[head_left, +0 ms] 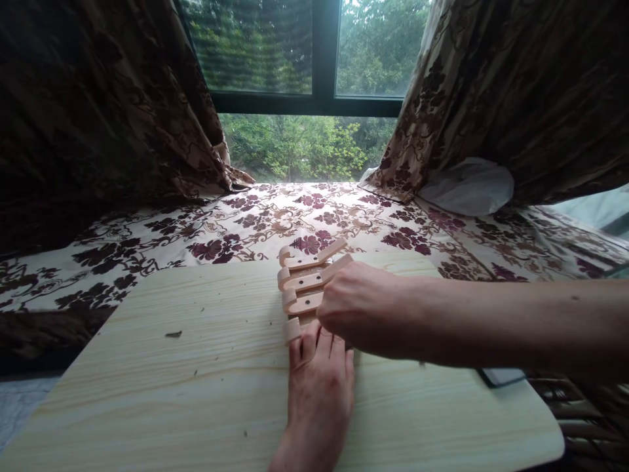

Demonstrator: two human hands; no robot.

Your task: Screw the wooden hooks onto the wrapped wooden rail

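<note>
Several pale wooden hook-shaped pieces (305, 282) with dark screw dots lie in a row near the middle of the table, their rounded ends to the left. My left hand (322, 370) reaches up from below, its fingers bent over the nearest end of the row; what its fingertips grip is hidden. From the right comes my right hand (351, 305), closed in a fist over the right side of the pieces. Its fingertips face away, so anything inside it cannot be seen.
The pieces rest on a light wood-grain table (196, 393). A small dark scrap (173, 334) lies to the left. At the right edge is a dark-rimmed flat object (501, 376). Behind are a floral cloth (295, 210), a white bag (469, 187), curtains and a window.
</note>
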